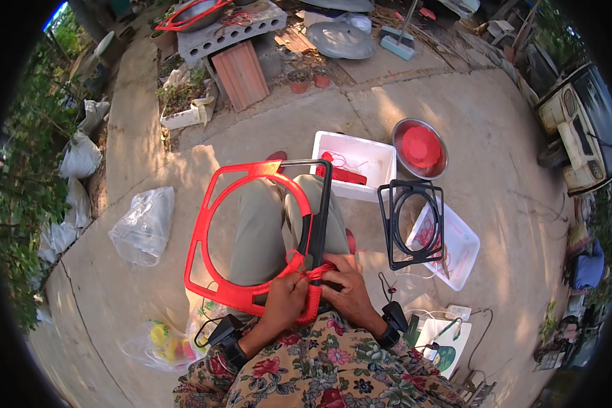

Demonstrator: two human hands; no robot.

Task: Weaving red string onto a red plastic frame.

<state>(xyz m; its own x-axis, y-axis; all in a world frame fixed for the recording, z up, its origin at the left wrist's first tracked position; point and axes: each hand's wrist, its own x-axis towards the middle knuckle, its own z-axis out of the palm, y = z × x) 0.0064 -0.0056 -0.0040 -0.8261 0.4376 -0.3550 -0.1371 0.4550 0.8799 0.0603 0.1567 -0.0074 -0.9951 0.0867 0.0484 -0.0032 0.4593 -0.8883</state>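
Note:
Across my lap lies a rectangular frame with a ring inside it (198,236). Most of it is wrapped tightly in red cord; its right side is bare black. At the frame's near right corner, my left hand (285,298) is closed, its fingers pinching the red cord. Close beside it, my right hand (349,285) has its fingers curled round a small bundle of red cord (317,273), against the bare black bar. A loop of the cord stands up between the hands. My fingers partly hide the bundle and the corner.
To the right stand a white foam box (355,144) with red material, a metal bowl (445,153) holding something red, and an unwrapped black frame (382,224) over a white tray (464,245). Clear plastic bags (145,223) lie left. A concrete block slab (234,34) stands ahead.

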